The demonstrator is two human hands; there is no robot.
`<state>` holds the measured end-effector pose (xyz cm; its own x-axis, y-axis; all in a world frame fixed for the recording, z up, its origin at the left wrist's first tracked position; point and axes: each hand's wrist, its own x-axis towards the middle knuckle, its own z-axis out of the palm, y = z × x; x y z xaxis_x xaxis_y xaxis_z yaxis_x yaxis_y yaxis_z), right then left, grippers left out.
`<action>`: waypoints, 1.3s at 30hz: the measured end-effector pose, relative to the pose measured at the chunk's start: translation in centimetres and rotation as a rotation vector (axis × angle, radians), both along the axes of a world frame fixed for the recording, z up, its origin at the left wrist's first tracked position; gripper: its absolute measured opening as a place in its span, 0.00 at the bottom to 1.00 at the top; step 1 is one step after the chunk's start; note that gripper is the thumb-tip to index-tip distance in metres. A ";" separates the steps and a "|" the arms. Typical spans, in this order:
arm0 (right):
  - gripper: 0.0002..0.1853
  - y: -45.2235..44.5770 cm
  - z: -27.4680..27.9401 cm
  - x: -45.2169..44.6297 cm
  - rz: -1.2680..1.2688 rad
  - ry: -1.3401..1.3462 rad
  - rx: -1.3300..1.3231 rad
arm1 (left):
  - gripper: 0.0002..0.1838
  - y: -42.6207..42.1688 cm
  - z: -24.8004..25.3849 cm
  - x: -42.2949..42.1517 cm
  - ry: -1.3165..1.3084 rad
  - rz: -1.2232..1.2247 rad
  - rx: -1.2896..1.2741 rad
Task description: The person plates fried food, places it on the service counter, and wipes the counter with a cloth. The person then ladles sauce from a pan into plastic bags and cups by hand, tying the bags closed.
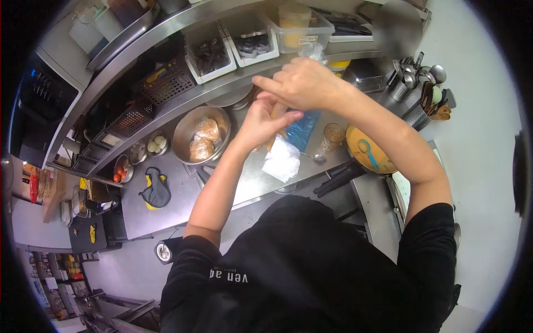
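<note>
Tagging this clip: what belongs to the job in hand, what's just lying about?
Likely in the job:
brownish item, mostly hidden, at the left hand and right hand
white sheet just below
perhaps the wrapped packets in the steel bowl

Likely just lying about:
grey-and-yellow mitt
microwave
utensils in metal holders

A grey-and-yellow oven mitt [157,190] lies on the steel counter [133,212], white bins [217,74] stand beside a dark perforated basket [176,84] on the shelf [239,76], and metal canisters [416,116] hold upright spoons [437,74].
</note>
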<state>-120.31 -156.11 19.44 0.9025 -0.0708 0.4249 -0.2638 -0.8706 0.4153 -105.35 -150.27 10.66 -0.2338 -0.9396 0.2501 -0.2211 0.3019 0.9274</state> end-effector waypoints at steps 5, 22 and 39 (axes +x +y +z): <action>0.23 -0.2 0.4 -0.3 0.107 -0.093 0.085 | 0.24 0.1 1.2 1.1 0.114 -0.315 0.092; 0.21 1.4 4.8 -1.8 0.143 -0.159 0.023 | 0.11 -0.1 1.8 -3.7 0.438 -0.271 0.113; 0.21 1.8 4.7 -1.8 0.017 0.090 0.093 | 0.17 0.3 2.8 -2.2 0.344 -0.323 -0.130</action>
